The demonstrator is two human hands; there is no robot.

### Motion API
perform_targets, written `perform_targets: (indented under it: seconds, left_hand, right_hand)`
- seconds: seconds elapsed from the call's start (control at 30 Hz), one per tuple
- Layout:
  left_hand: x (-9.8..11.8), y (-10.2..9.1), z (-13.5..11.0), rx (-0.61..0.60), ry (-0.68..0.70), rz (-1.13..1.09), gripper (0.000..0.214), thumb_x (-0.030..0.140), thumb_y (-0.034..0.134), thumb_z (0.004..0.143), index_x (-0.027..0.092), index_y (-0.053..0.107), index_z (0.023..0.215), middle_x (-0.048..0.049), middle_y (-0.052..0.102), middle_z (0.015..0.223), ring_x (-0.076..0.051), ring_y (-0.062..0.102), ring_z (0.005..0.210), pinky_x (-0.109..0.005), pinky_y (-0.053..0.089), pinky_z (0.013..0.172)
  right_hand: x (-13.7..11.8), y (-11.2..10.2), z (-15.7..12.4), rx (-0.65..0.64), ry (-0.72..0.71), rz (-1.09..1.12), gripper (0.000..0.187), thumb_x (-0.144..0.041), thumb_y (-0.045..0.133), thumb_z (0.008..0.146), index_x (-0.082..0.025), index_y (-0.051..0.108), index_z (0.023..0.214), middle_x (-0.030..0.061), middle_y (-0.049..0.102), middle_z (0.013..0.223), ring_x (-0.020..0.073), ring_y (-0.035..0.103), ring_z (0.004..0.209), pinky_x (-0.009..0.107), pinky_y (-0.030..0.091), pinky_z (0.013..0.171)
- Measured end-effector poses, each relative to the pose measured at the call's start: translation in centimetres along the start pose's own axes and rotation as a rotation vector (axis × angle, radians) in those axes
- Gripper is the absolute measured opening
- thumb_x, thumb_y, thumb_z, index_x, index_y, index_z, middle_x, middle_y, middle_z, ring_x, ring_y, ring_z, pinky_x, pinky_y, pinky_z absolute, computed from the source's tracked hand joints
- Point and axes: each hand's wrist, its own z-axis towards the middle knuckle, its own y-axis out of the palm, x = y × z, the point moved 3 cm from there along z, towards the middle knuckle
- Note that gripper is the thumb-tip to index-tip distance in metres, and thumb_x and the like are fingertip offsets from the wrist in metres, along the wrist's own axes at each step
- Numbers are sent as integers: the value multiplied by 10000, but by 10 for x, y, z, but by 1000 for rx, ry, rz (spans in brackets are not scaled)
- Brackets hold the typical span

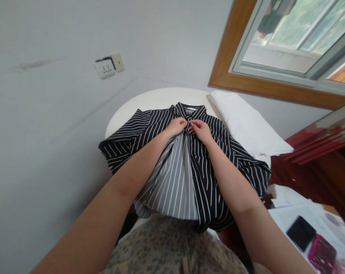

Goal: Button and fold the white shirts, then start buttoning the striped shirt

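Observation:
A black shirt with white stripes (pixel 201 179) lies spread on a round white table (pixel 161 95), its collar pointing away from me. The lower front hangs apart and shows the grey striped inside. My left hand (pixel 176 126) pinches the front edge just below the collar. Close beside it, my right hand (pixel 200 130) has its fingers closed on the other front edge at the same height. The fingertips of both hands nearly meet. Any button between them is too small to make out.
A folded white cloth (pixel 246 121) lies on the table's right side. A wall with a socket (pixel 105 68) stands at the left and back, a wood-framed window (pixel 275 89) at upper right. Papers, a black phone (pixel 301 233) and a pink-cased item (pixel 323 254) lie at lower right.

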Motion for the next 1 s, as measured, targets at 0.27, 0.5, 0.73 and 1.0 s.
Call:
perform_targets:
  seconds: [0.27, 0.5, 0.73, 1.0]
  left_hand:
    - [1, 0, -2, 8, -13, -50, 167, 232, 501, 871, 139, 639, 885, -11, 648, 771, -82, 547, 594, -196, 425, 582]
    - [0, -1, -3, -58, -29, -153, 137, 229, 505, 873, 143, 611, 858, -3, 609, 740, -69, 515, 572, -179, 414, 545]
    - [2, -2, -5, -75, -9, -177, 114, 178, 492, 867, 148, 592, 823, 9, 575, 698, -73, 510, 579, -184, 414, 556]
    - [12, -5, -10, -67, -34, -66, 366, 435, 458, 925, 143, 639, 797, -8, 582, 620, -105, 527, 570, -220, 427, 571]
  right_hand:
    - [7, -1, 4, 30, 22, 102, 133, -275, 651, 772, -167, 633, 847, -10, 645, 687, 100, 627, 597, 208, 539, 547]
    - [8, -1, 2, 16, -6, 116, 190, -273, 686, 731, -161, 673, 884, -8, 664, 704, 113, 640, 618, 231, 558, 573]
    - [4, 0, 2, 15, 16, 84, 187, -254, 690, 719, -169, 642, 878, -33, 640, 666, 97, 631, 584, 204, 535, 546]
    - [7, 3, 2, 41, 6, -14, 130, -241, 616, 747, -181, 632, 862, -24, 633, 691, 126, 645, 637, 236, 532, 579]
